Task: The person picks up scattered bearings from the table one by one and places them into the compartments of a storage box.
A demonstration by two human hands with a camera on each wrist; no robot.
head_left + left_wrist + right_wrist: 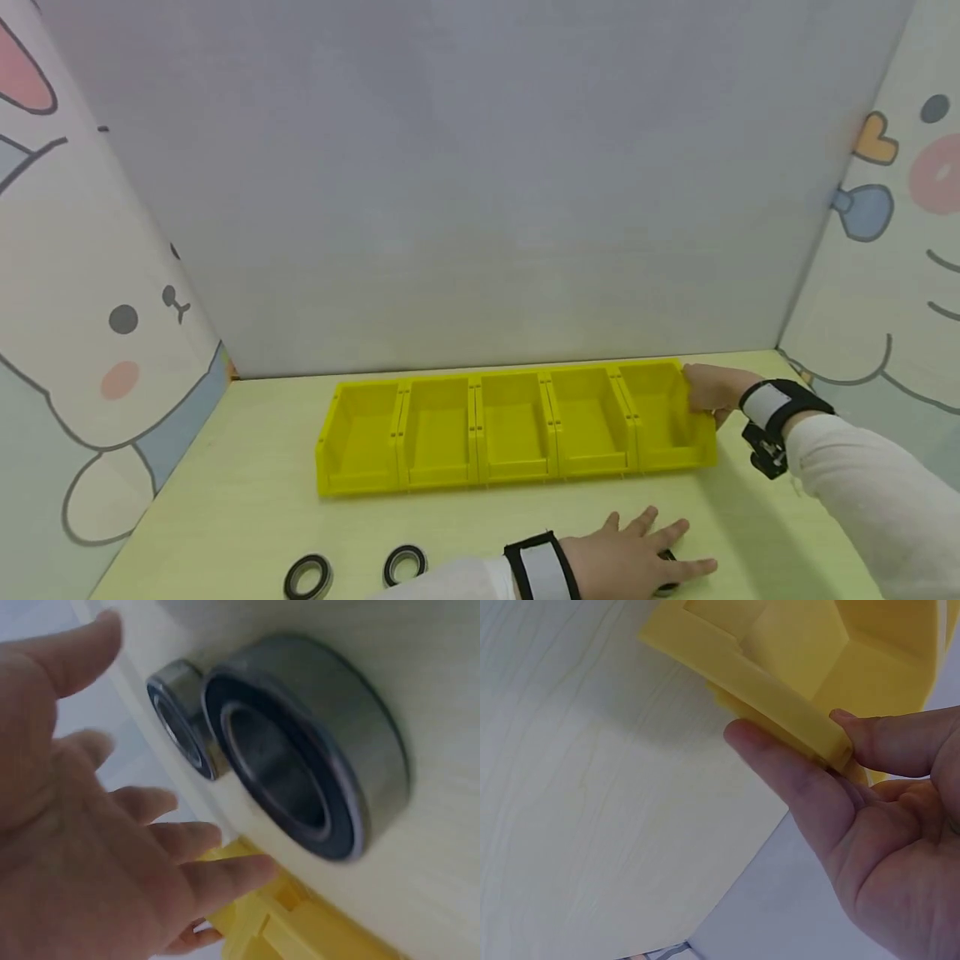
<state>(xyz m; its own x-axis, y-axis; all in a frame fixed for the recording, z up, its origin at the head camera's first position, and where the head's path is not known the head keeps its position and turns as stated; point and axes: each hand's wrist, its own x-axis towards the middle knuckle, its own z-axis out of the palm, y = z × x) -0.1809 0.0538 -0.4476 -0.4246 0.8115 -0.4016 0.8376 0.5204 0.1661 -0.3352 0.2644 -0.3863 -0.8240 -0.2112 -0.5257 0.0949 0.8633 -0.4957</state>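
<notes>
My right hand (716, 387) grips the right side wall of the rightmost yellow bin (656, 400). In the right wrist view the thumb is on the inner face of that wall and the fingers are outside it. My left hand (630, 554) is spread low over the table, fingers apart, partly covering a ball bearing (666, 557). The left wrist view has a large bearing (367, 742) standing beside the straight fingers, apart from them, and another bearing (180, 679) behind it. Nothing is held in the left hand.
Several yellow bins (438, 433) stand joined in a row at the back of the table (247, 467). Two bearings lie in front, one at the far left (307, 577) and one near the left sleeve (405, 563). A grey panel (480, 183) rises behind, with printed side walls.
</notes>
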